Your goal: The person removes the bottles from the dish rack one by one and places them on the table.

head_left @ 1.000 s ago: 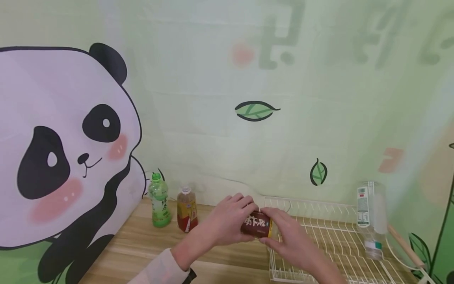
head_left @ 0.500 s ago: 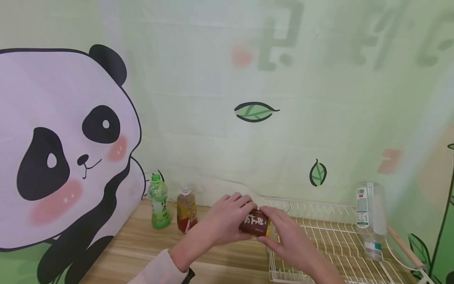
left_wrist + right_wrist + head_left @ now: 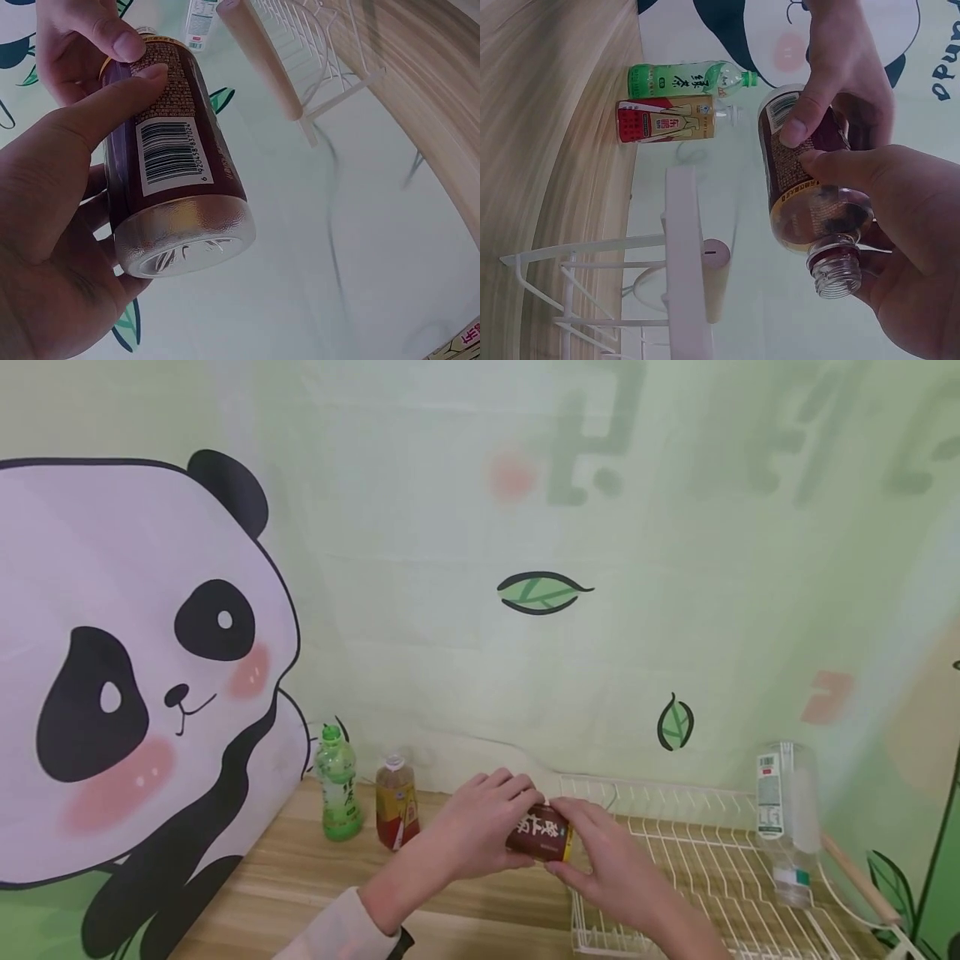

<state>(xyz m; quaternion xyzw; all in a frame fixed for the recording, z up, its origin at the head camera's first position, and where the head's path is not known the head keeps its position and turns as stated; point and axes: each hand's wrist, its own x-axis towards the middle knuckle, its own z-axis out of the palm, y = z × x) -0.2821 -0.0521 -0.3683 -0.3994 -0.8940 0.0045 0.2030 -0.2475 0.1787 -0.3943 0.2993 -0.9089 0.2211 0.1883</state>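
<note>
A clear plastic bottle with a dark maroon label [image 3: 538, 837] lies sideways between both hands, above the table. My left hand [image 3: 483, 827] grips its base half, with the thumb pressed across the label near the barcode in the left wrist view. My right hand [image 3: 615, 856] holds the neck half, fingers over the top and thumb below in the head view. In the right wrist view the bottle's bare threaded neck [image 3: 835, 270] shows without a cap, and the thumbs meet close together on the label.
A green tea bottle [image 3: 339, 789] and a red-and-yellow bottle [image 3: 396, 806] stand on the wooden table [image 3: 292, 877] at left. A white wire rack [image 3: 686, 247] is at right, with a clear bottle [image 3: 798, 814] in it. A wooden handle [image 3: 862, 881] is beside that.
Within the hands the maroon-labelled bottle has shifted very slightly to the left. Both hands keep nearly the same place and grip.
</note>
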